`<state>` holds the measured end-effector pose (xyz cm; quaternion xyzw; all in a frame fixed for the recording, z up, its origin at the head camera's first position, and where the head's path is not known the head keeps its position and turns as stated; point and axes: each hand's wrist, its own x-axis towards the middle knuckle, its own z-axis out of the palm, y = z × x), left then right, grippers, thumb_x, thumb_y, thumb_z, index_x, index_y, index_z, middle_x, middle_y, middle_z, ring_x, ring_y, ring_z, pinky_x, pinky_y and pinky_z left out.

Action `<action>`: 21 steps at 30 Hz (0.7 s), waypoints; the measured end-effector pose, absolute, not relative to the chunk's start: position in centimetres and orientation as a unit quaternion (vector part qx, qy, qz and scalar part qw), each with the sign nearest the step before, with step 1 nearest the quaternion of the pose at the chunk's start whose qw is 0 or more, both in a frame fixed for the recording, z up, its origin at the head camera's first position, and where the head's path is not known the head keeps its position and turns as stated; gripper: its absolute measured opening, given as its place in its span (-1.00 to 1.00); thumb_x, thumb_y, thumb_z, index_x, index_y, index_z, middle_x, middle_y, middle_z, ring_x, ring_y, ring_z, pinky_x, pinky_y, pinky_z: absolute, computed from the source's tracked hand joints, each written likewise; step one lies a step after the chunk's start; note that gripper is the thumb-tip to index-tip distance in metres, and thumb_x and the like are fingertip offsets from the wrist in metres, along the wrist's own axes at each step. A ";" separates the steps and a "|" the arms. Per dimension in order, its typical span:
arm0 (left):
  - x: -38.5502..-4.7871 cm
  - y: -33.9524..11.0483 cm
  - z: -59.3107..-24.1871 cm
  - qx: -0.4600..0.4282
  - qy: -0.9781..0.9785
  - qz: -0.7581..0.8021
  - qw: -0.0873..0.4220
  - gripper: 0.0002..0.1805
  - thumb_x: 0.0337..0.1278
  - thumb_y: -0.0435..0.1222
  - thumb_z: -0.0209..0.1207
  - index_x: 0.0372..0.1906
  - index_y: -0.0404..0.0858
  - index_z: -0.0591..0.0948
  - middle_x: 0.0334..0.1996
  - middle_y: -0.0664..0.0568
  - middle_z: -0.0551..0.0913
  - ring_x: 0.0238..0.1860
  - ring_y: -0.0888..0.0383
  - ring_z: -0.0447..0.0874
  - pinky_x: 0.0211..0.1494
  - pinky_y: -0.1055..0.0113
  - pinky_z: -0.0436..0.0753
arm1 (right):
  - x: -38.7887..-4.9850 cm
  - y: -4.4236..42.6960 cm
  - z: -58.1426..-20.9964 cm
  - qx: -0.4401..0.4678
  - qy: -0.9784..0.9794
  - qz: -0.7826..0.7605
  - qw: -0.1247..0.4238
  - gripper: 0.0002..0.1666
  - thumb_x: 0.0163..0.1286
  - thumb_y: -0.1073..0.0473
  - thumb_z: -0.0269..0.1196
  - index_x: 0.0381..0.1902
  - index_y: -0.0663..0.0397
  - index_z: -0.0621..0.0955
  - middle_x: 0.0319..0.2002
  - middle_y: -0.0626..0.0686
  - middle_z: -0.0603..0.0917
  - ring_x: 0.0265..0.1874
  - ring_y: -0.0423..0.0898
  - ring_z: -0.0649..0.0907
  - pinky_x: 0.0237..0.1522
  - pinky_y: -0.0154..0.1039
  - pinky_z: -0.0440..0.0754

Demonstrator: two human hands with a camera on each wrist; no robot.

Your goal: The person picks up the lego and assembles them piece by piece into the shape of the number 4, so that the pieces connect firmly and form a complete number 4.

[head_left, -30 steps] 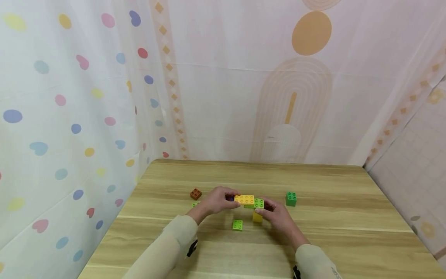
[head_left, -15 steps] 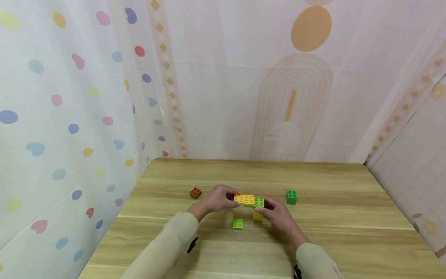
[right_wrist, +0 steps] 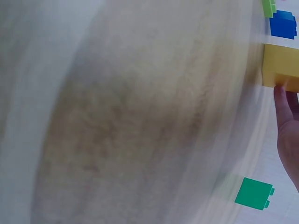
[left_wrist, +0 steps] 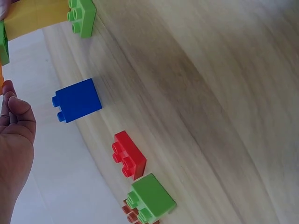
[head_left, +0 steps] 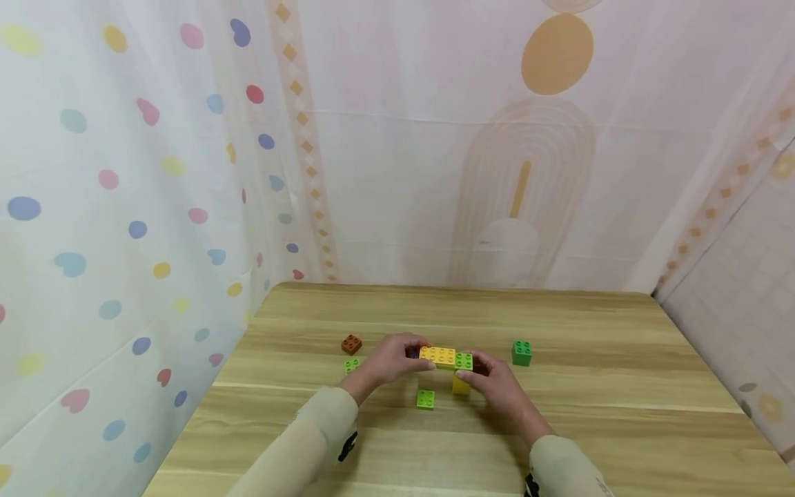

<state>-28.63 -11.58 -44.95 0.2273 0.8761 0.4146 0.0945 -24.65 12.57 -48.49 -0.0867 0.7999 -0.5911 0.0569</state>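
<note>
In the head view my left hand [head_left: 395, 357] pinches the outer end of an orange-yellow eight-stud toy brick [head_left: 437, 355] between thumb and fingers. The inner end of that brick lies over a light green brick [head_left: 464, 361], whose right-hand studs stay bare. Under the green one stands a tall yellow block [head_left: 461, 383]. Gripping this stack from the right is my right hand [head_left: 499, 386], its thumb at the front; in the right wrist view a fingertip touches the yellow block [right_wrist: 280, 67]. Just in front of the stack lies a small light green brick [head_left: 425, 400].
Left of my left hand sit a brown brick [head_left: 351, 344] and a light green brick [head_left: 352, 366]. A dark green brick [head_left: 522, 353] stands to the right. The left wrist view also shows a blue brick [left_wrist: 79, 100] and a red brick [left_wrist: 130, 155] on the wooden table [left_wrist: 201, 121].
Both hands keep their grip in nearly the same place. The orange-yellow brick looks slightly better aligned with the green brick than a second ago. The head view has shifted a little.
</note>
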 end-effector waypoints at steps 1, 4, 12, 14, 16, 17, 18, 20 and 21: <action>-28.7 -11.5 -45.0 0.227 0.874 0.418 0.095 -0.59 0.17 -0.05 0.37 0.06 -0.14 0.69 -0.27 0.16 0.62 -0.29 0.19 0.51 -0.25 0.30 0.54 | -24.6 12.6 -48.4 -0.087 0.802 -0.589 0.056 -0.56 0.39 0.11 0.33 0.17 0.12 0.60 -0.02 0.04 0.65 -0.07 -0.06 0.59 -0.05 -0.19 0.58; -28.7 -11.4 -44.9 0.224 0.869 0.429 0.101 -0.62 0.19 -0.09 0.36 0.05 -0.15 0.69 -0.25 0.15 0.64 -0.28 0.18 0.53 -0.23 0.29 0.56 | -24.7 12.5 -48.1 -0.085 0.806 -0.583 0.057 -0.54 0.36 0.14 0.35 0.17 0.14 0.58 -0.03 0.05 0.64 -0.09 -0.05 0.58 -0.07 -0.16 0.57; -28.7 -11.4 -44.6 0.225 0.863 0.437 0.115 -0.64 0.18 -0.13 0.37 0.05 -0.16 0.71 -0.23 0.15 0.66 -0.25 0.17 0.56 -0.21 0.26 0.58 | -25.5 11.8 -47.6 -0.091 0.839 -0.533 0.060 -0.35 0.28 0.03 0.42 0.30 0.06 0.54 0.05 0.04 0.63 -0.07 -0.06 0.60 -0.07 -0.09 0.60; -28.7 -11.4 -44.6 0.228 0.862 0.437 0.117 -0.65 0.19 -0.14 0.36 0.05 -0.16 0.71 -0.23 0.15 0.66 -0.25 0.17 0.55 -0.21 0.26 0.58 | -25.6 11.7 -47.4 -0.088 0.845 -0.523 0.063 -0.41 0.27 0.01 0.42 0.23 0.04 0.60 -0.02 0.01 0.65 -0.14 -0.09 0.60 -0.11 -0.12 0.59; -28.7 -11.3 -44.5 0.228 0.862 0.436 0.119 -0.65 0.19 -0.15 0.36 0.05 -0.16 0.71 -0.24 0.15 0.66 -0.26 0.17 0.55 -0.21 0.27 0.57 | -25.6 11.7 -47.3 -0.084 0.848 -0.519 0.064 -0.48 0.27 0.02 0.42 0.17 0.02 0.64 -0.10 -0.02 0.66 -0.22 -0.11 0.57 -0.15 -0.16 0.57; -28.7 -11.3 -44.4 0.228 0.862 0.436 0.120 -0.65 0.19 -0.15 0.37 0.05 -0.16 0.71 -0.24 0.15 0.66 -0.26 0.17 0.55 -0.22 0.28 0.57 | -25.6 11.8 -47.3 -0.083 0.848 -0.519 0.063 -0.48 0.27 0.03 0.42 0.17 0.02 0.65 -0.10 -0.03 0.66 -0.22 -0.12 0.57 -0.15 -0.16 0.57; -28.7 -11.2 -44.3 0.228 0.862 0.436 0.121 -0.66 0.19 -0.16 0.37 0.05 -0.16 0.71 -0.25 0.15 0.66 -0.27 0.17 0.55 -0.22 0.28 0.57 | -25.6 11.8 -47.3 -0.084 0.849 -0.519 0.061 -0.48 0.27 0.03 0.43 0.17 0.02 0.65 -0.10 -0.03 0.66 -0.22 -0.12 0.57 -0.15 -0.16 0.57; -28.7 -11.2 -44.2 0.225 0.863 0.436 0.123 -0.66 0.18 -0.17 0.37 0.04 -0.16 0.72 -0.27 0.14 0.66 -0.28 0.18 0.55 -0.24 0.29 0.57 | -25.6 11.8 -47.3 -0.087 0.847 -0.521 0.058 -0.48 0.27 0.04 0.43 0.17 0.02 0.65 -0.10 -0.03 0.67 -0.23 -0.11 0.57 -0.15 -0.17 0.57; -28.7 -11.2 -44.1 0.225 0.863 0.436 0.123 -0.66 0.18 -0.18 0.37 0.04 -0.17 0.72 -0.28 0.14 0.66 -0.29 0.17 0.54 -0.25 0.30 0.57 | -25.6 11.9 -47.3 -0.088 0.847 -0.522 0.056 -0.48 0.27 0.04 0.43 0.17 0.03 0.64 -0.10 -0.02 0.67 -0.23 -0.11 0.57 -0.15 -0.17 0.57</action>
